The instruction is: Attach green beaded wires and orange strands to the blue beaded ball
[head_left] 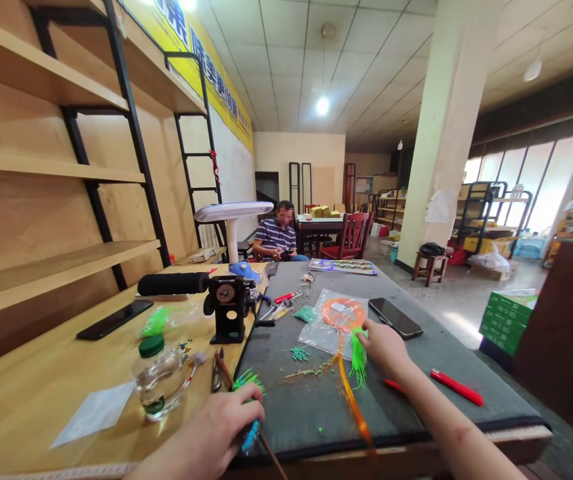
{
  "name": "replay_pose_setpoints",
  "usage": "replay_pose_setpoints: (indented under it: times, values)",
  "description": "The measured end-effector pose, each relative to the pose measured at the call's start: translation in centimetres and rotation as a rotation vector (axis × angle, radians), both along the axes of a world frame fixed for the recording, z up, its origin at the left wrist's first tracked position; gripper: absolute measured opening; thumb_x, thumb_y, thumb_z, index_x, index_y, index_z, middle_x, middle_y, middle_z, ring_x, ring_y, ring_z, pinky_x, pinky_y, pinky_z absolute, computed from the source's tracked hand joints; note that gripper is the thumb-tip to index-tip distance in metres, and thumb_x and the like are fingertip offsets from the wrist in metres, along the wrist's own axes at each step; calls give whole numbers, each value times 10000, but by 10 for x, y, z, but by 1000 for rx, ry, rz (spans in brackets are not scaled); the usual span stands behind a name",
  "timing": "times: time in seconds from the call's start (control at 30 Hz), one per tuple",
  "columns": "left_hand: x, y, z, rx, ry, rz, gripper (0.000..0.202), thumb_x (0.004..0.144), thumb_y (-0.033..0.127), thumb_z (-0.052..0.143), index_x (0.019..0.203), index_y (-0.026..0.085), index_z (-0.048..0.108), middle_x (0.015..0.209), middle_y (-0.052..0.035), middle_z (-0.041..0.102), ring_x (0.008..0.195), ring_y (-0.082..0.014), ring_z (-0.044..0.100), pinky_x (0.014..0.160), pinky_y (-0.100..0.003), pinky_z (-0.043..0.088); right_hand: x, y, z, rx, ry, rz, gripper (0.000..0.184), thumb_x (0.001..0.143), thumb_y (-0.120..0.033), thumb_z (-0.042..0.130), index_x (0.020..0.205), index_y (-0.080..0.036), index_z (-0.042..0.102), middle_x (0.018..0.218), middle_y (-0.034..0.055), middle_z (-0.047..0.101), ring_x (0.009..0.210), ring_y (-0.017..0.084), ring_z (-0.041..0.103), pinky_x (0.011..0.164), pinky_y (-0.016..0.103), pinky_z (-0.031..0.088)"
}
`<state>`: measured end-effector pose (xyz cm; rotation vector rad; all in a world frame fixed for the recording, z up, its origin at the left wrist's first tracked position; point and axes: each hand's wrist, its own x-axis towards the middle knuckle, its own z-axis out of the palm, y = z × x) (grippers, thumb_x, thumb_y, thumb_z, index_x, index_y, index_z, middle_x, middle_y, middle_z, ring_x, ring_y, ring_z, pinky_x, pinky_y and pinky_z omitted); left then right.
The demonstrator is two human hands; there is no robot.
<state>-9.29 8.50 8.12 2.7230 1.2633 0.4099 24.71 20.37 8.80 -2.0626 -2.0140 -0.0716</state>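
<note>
My left hand (219,423), fingers closed, grips a bundle of bristly strands, with green tips (252,379) above the fingers and a blue part (250,437) below. A thin brown stick (272,457) runs past this hand; whether the fingers grip it too is hidden. Over the grey mat (296,407), my right hand (385,348) pinches a bright green fringe of strands (358,363) that hangs down. Beside it lie a clear bag (314,337) with an orange coil (330,313) and a flat orange strip (351,403). Small turquoise beads (300,354) are scattered to the left.
A black clamp device (229,313) stands at the mat's left edge, near a green-capped jar (159,383) and a phone (114,320). Another phone (396,317) and a red pen-like stick (456,387) lie at right. Beyond the table sits a person (276,237).
</note>
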Motion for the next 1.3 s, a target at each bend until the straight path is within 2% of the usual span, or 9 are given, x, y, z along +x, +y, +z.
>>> replay_pose_setpoints:
  times: [0.1, 0.33, 0.53, 0.67, 0.83, 1.0, 1.1, 1.2, 1.3]
  values:
    - [-1, 7, -8, 28, 104, -11, 251, 742, 25, 479, 847, 215, 606, 958, -30, 664, 785, -184, 660, 663, -243, 447, -7, 23, -6, -43, -45, 29, 320, 876, -368, 535, 1110, -189, 659, 1023, 150, 737, 965, 270, 686, 722, 291, 459]
    - [1, 17, -27, 172, 142, -29, 230, 794, 25, 475, 850, 207, 604, 885, -29, 682, 769, -179, 663, 639, -235, 450, -3, 57, -16, -126, -110, 70, 422, 940, -458, 401, 1143, -204, 670, 1040, 165, 731, 970, 294, 687, 742, 334, 482]
    - [6, 18, -27, 381, 141, -30, 162, 861, 75, 500, 856, 197, 607, 886, -28, 693, 735, -170, 644, 614, -235, 472, 4, 79, -15, -151, -139, 106, 463, 957, -462, 367, 1226, -187, 626, 1070, 186, 718, 979, 312, 682, 774, 373, 486]
    - [7, 22, -28, 434, 99, 25, 177, 858, 71, 491, 861, 187, 624, 885, -45, 700, 724, -178, 641, 611, -248, 500, 5, 87, -14, -146, -149, 108, 456, 972, -422, 344, 1242, -174, 615, 1070, 195, 716, 972, 320, 686, 761, 380, 488]
    - [4, 17, -27, 197, -80, 21, 318, 751, 1, 480, 926, 199, 657, 954, -43, 724, 820, -187, 684, 737, -266, 543, 5, 82, -12, -122, -140, 80, 428, 962, -395, 390, 1248, -158, 602, 1076, 196, 714, 977, 310, 683, 739, 350, 475]
    - [1, 11, -18, 65, -271, 49, 460, 692, -28, 439, 1017, 209, 661, 1113, -59, 699, 1008, -191, 659, 878, -265, 510, 3, 54, 5, -36, -92, 45, 395, 925, -352, 464, 1249, -162, 583, 1071, 159, 723, 973, 283, 676, 698, 302, 437]
    - [7, 11, -9, -6, -420, 90, 323, 781, 44, 458, 973, 201, 665, 988, -61, 699, 889, -174, 656, 796, -243, 509, 3, 27, 14, 23, -49, 28, 291, 914, -344, 464, 1079, -214, 666, 1022, 88, 741, 935, 241, 675, 663, 266, 400]
    - [20, 8, 1, -149, -597, 130, 132, 851, 241, 546, 843, 191, 669, 796, -41, 665, 714, -156, 603, 661, -223, 476, 8, 2, 12, 38, 2, -10, 271, 905, -349, 461, 914, -222, 700, 935, 60, 752, 855, 206, 676, 616, 247, 371]
    - [36, 2, 5, -449, -840, 176, 248, 839, 409, 598, 779, 171, 636, 636, 6, 567, 557, -107, 490, 523, -194, 389, 13, -11, 2, -13, 62, -45, 227, 858, -323, 522, 808, -206, 711, 841, 57, 754, 776, 195, 678, 578, 240, 364]
